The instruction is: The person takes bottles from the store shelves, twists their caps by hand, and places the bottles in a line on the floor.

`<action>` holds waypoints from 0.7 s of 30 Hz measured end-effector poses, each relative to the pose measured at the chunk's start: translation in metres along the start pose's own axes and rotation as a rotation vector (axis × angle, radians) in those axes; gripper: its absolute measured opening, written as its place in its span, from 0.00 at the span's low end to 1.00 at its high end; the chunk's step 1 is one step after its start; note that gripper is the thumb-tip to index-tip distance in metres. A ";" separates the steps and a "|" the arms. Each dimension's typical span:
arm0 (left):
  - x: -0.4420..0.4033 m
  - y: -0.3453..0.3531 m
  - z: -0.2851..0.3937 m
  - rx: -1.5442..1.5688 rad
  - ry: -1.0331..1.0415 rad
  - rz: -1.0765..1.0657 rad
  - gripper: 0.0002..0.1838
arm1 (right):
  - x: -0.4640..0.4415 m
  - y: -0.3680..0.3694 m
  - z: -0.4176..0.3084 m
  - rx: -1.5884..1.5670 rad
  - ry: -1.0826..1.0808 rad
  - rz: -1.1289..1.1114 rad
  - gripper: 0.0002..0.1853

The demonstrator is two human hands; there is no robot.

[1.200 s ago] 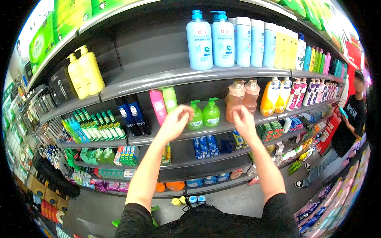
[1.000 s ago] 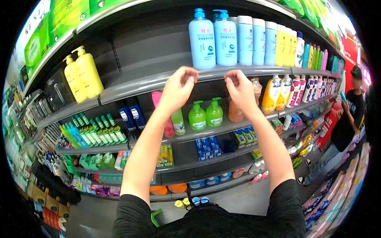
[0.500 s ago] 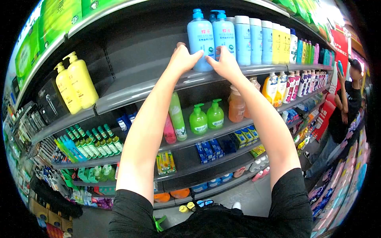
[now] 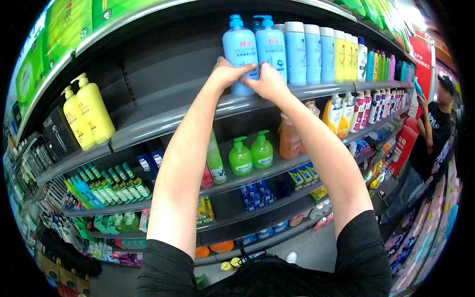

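Observation:
A blue pump bottle (image 4: 240,47) stands at the front of the upper shelf (image 4: 163,119), its base by the edge. My left hand (image 4: 226,75) wraps its left side, with the thumb across the front. From the right, my right hand (image 4: 267,83) closes on its lower part, the thumb close to the left one. The right fingers are partly hidden. Just right of it stands a second blue pump bottle (image 4: 271,48), its lower part behind my right hand. A further blue pump top (image 4: 257,23) shows behind the two.
Blue capped bottles (image 4: 296,54) and yellow bottles (image 4: 339,57) continue the row rightward. Two yellow pump bottles (image 4: 94,109) stand at the left. Green pump bottles (image 4: 241,157) occupy the shelf below. At the right, a person in dark clothes (image 4: 435,128) stands in the aisle.
My right hand has shifted from in front of the second bottle to the first bottle's lower right side. The first bottle looks slightly nearer and tilted. The whole view has shifted a little.

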State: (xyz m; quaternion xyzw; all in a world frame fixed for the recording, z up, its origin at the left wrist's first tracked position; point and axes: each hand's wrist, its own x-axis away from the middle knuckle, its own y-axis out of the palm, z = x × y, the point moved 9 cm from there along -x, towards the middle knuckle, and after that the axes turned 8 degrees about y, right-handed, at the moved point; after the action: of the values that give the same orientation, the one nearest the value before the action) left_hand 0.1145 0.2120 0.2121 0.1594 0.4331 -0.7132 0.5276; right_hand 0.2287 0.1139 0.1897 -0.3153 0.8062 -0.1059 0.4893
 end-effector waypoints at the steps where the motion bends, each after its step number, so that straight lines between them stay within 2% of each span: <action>1: 0.001 0.002 0.005 0.034 0.025 -0.015 0.31 | -0.001 0.001 0.001 -0.010 -0.012 0.005 0.37; 3: 0.006 0.006 0.017 0.100 0.076 -0.046 0.29 | -0.002 0.001 0.002 -0.068 -0.028 0.015 0.37; 7: 0.002 0.000 0.005 -0.004 0.060 0.060 0.27 | -0.003 -0.003 0.003 -0.142 -0.022 0.017 0.36; 11: 0.027 -0.018 0.038 -0.187 0.126 0.231 0.40 | 0.000 -0.005 0.005 -0.235 -0.025 0.015 0.36; 12: 0.033 -0.017 0.052 -0.261 0.156 0.205 0.42 | 0.002 -0.005 0.006 -0.308 -0.012 0.010 0.36; 15: 0.051 -0.020 0.081 -0.451 0.366 0.309 0.44 | 0.011 -0.007 0.005 -0.469 -0.070 0.090 0.30; 16: 0.054 -0.020 0.086 -0.437 0.379 0.302 0.42 | 0.012 -0.003 0.007 -0.525 -0.050 0.042 0.31; 19: 0.070 -0.023 0.108 -0.428 0.524 0.376 0.41 | 0.025 -0.021 -0.002 -0.631 -0.135 0.169 0.31; 21: 0.074 -0.026 0.115 -0.407 0.517 0.393 0.42 | 0.031 -0.028 -0.006 -0.693 -0.184 0.222 0.31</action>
State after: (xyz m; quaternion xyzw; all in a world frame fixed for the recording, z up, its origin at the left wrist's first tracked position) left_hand 0.0886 0.0777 0.2393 0.3060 0.6460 -0.4339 0.5484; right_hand 0.2253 0.0723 0.1840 -0.3812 0.7762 0.2557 0.4322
